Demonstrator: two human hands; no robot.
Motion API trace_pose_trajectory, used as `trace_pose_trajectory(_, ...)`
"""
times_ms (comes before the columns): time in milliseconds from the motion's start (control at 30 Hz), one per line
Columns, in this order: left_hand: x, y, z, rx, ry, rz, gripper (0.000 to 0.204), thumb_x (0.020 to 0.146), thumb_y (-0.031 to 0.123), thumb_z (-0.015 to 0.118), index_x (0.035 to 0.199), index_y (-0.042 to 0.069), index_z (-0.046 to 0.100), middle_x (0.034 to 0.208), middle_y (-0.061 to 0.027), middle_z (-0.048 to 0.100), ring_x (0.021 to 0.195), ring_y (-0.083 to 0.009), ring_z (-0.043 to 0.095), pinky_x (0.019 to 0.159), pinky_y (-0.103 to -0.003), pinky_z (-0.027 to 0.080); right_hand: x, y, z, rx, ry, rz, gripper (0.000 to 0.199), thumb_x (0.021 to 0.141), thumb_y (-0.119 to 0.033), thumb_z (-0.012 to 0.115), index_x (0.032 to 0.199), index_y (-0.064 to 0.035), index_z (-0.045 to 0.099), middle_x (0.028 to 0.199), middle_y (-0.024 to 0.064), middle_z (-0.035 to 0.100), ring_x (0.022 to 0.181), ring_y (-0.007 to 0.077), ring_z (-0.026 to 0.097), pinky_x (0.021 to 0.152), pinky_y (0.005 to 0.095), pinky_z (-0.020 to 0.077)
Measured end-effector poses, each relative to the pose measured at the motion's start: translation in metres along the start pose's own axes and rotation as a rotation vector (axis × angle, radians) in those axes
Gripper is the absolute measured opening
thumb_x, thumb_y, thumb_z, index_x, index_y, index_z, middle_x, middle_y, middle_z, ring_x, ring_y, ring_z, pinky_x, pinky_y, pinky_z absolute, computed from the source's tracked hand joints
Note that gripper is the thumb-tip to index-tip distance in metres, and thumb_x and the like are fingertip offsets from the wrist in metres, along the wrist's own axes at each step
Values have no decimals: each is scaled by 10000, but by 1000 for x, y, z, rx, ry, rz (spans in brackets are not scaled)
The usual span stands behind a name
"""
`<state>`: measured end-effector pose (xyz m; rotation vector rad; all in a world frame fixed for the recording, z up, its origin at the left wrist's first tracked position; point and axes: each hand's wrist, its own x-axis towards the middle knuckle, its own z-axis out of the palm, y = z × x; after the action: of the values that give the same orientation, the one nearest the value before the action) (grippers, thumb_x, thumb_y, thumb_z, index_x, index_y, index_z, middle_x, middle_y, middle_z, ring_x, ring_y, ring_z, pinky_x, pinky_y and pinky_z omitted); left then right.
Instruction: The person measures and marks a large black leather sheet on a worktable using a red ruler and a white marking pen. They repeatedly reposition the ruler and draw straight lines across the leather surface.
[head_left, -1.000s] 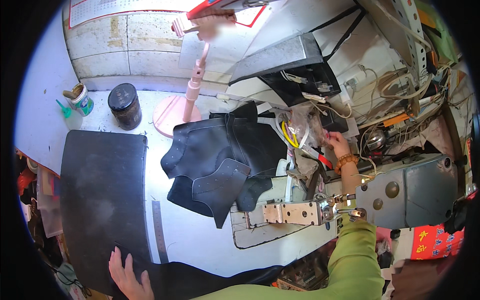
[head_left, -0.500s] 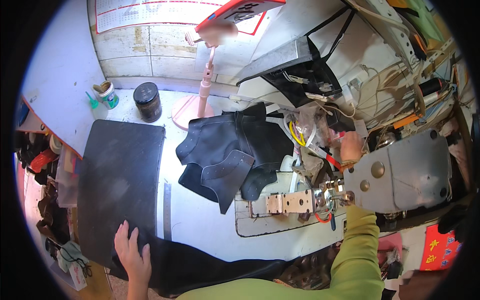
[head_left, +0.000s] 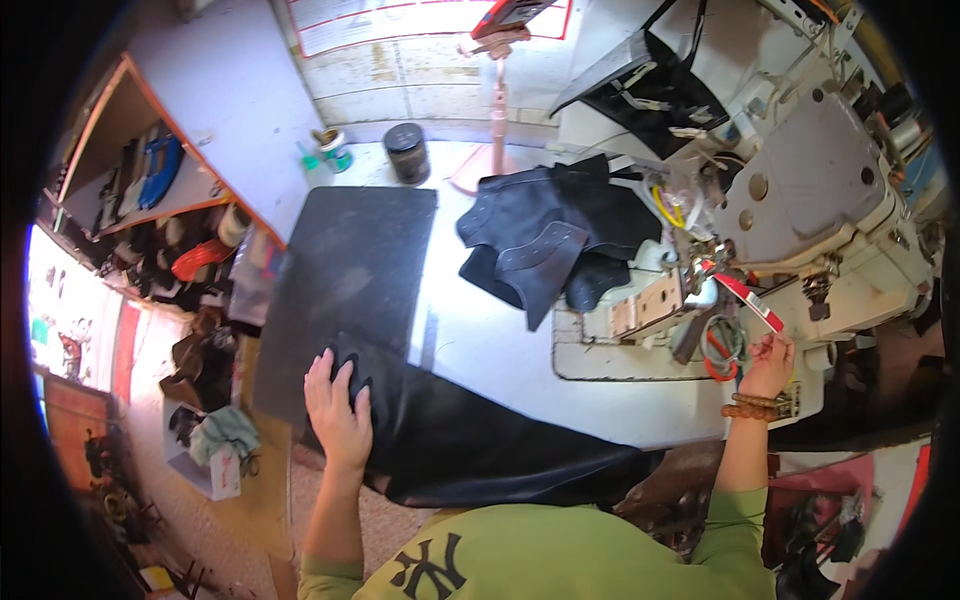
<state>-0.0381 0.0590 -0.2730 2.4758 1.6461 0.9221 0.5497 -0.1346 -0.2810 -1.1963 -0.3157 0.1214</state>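
Bright overall. Opening (head_left: 75,310) well left of left hand (head_left: 338,410) is blown out. White tabletop (head_left: 490,365) right of that hand shows glare; black sheet (head_left: 480,450) beside it has soft sheen. Fisheye bends straight edges, corners black.

"What carries everything here?"
"A white table (head_left: 485,375), with a dark board (head_left: 345,250) lying flat on its left side."
"And behind the board?"
"A green-and-white pot (head_left: 336,152), then a dark jar (head_left: 407,155), then the pink base (head_left: 472,173) of a stand."
"In the middle?"
"Cut black pieces (head_left: 540,262), overlapping in a heap."
"To the right?"
"A sewing machine (head_left: 812,195)."
"And at the front edge?"
"A black sheet (head_left: 480,440), lying partly over the board's near end and partly along the table."
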Motion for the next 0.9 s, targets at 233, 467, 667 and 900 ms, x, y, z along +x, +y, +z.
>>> trace_pose_trajectory(233,-40,-38,-9,74,132,-294,616,837,188,737,1372,10,489,1461,-210,452,1330,-400,420,1120,-473,325,-13,21,12,-192,78,91,285,991,-254,609,1168,-33,578,1121,84,625,987,191,596,922,351,472)
trace_pose_trajectory(467,-64,-96,-2,-150,72,-337,278,873,106,687,1119,-16,649,1363,-193,567,1220,-354,514,1052,-415,388,-195,6,-55,-932,-784,-486,179,866,-150,696,975,-17,647,953,168,651,901,371,629,840,445,513)
trace_pose_trajectory(667,-43,-97,-22,-823,-26,-635,126,1014,115,565,995,14,638,938,-28,662,867,-121,625,810,-261,503,-223,64,-108,-1179,-704,98,482,841,-173,706,1272,3,584,1314,193,550,1183,418,508,1027,468,416)
trace_pose_trajectory(900,-30,-74,-41,-1226,102,-769,163,1028,142,544,1036,5,632,996,-55,691,879,-137,663,807,-291,548,-182,73,-148,-667,-727,398,216,853,-29,666,1066,-9,696,968,46,692,915,160,624,834,301,498)
